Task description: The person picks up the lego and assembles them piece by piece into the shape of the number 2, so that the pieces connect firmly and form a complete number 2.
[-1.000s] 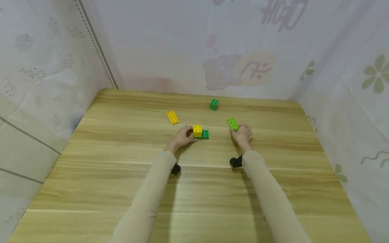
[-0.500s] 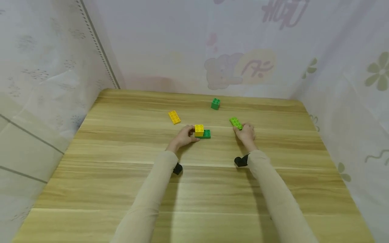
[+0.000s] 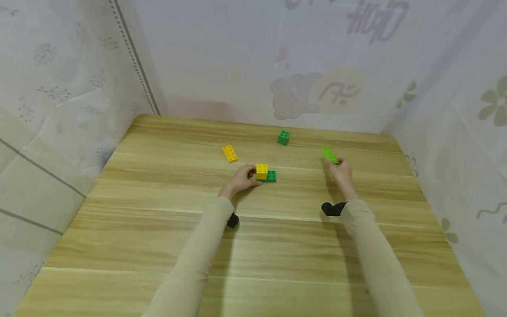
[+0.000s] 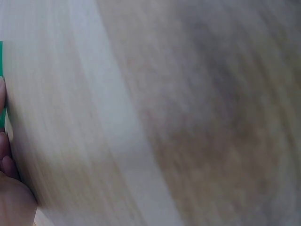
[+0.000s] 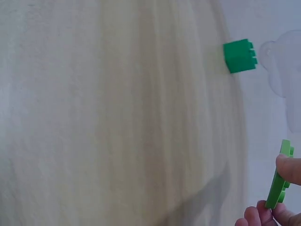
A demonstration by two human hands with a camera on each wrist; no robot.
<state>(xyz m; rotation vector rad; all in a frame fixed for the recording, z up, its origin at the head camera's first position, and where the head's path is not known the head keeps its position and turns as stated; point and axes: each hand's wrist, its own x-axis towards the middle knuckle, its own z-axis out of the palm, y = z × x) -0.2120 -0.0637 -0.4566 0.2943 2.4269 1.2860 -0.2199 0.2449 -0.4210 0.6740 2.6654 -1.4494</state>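
In the head view, a yellow square brick (image 3: pixel 261 171) is stacked on the left part of a dark green flat brick (image 3: pixel 271 176). My left hand (image 3: pixel 240 179) grips this stack from its left side, fingers behind and thumb at the front. Only the edge of the dark green flat brick (image 4: pixel 1 61) and part of that hand show in the left wrist view. To the right, my right hand (image 3: pixel 341 174) pinches a lime green flat brick (image 3: pixel 329 154) by its near end. The right wrist view has the lime brick (image 5: pixel 274 188) on edge between thumb and fingers, above the tabletop.
A dark green square brick (image 3: pixel 283 138) stands near the table's back edge. An orange-yellow flat brick (image 3: pixel 229 153) lies behind my left hand. Patterned white curtains (image 3: pixel 222 61) enclose the back and sides of the wooden table (image 3: pixel 277 255).
My right hand has moved right and slightly away from me, lifting the lime green flat brick off the table. My left hand stays on the stack; the head view has shifted slightly.
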